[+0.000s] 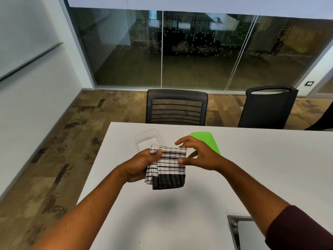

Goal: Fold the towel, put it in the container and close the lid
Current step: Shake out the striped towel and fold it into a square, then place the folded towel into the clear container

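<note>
folding looks done: left hand (142,164) grips the folded black-and-white striped cloth towel (168,167), right hand (200,154) fingers spread beside it; next, lower it into the clear plastic container (144,138) at frame centre.

bare left forearm (86,210); dark maroon sleeve (302,230) on right arm, pushed up.

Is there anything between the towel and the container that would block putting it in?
Nothing visible. The left hand holds the folded towel just in front of the open container; the green lid lies off to the right, behind the right hand.
</note>
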